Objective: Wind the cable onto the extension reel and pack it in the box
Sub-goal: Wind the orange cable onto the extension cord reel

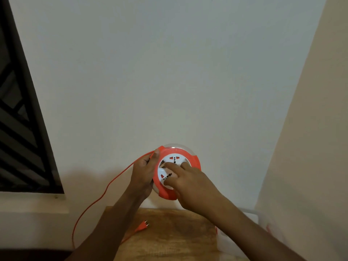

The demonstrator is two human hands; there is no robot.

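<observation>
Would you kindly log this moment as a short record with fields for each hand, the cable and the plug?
left hand: grips the rim of the orange extension reel, held up before the wall
right hand: fingers on the reel's white socket face
cable: orange, mostly unwound, hanging in a loop from the reel
plug: lying on the wooden table

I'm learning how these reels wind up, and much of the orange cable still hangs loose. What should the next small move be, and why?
Probably turn the white centre disc with the right hand, whose fingers already rest on it. The left hand steadies the reel at its rim, where the cable enters, and a long loop still trails down to the plug on the wooden table.
</observation>
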